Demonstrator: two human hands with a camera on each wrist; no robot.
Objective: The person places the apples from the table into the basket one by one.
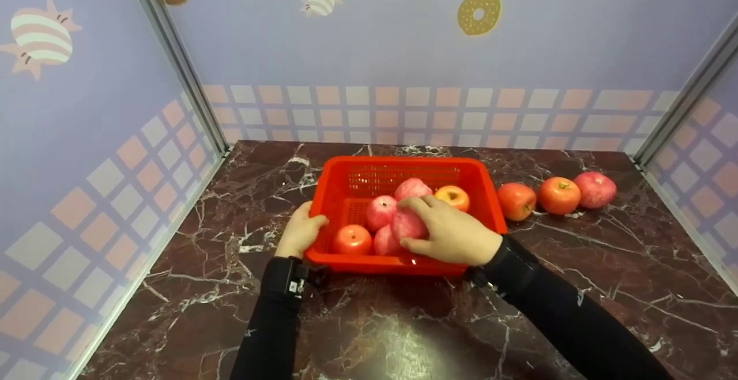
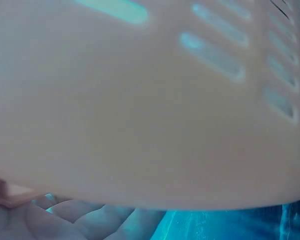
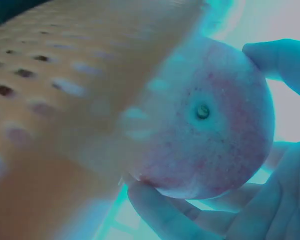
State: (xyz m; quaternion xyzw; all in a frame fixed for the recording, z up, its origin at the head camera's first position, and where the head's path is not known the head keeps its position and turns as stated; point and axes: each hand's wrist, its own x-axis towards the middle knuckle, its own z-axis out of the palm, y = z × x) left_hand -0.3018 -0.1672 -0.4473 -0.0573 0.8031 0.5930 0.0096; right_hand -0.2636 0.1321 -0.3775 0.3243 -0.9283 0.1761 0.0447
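Observation:
A red plastic basket (image 1: 403,162) with slotted walls stands on the table, several apples inside it. My left hand (image 1: 298,233) holds the basket's left side, thumb over the rim. From the left wrist, the basket's wall (image 2: 140,125) fills most of the view, with the fingers (image 2: 97,220) below its edge. Inside the basket's right half, my right hand (image 1: 452,230) grips a pinkish-red apple (image 1: 408,225) between thumb and fingers, over other apples. The right wrist view shows this apple's stem end (image 3: 224,140). Around it lie a redder apple (image 1: 352,240) and a yellowish one (image 1: 453,198).
Right of the basket, three apples lie in a row on the dark marbled table (image 1: 230,334): one beside the basket wall (image 1: 516,201), a middle one (image 1: 558,195) and a pinker one (image 1: 596,190). Patterned panels (image 1: 380,40) enclose the table's back and sides.

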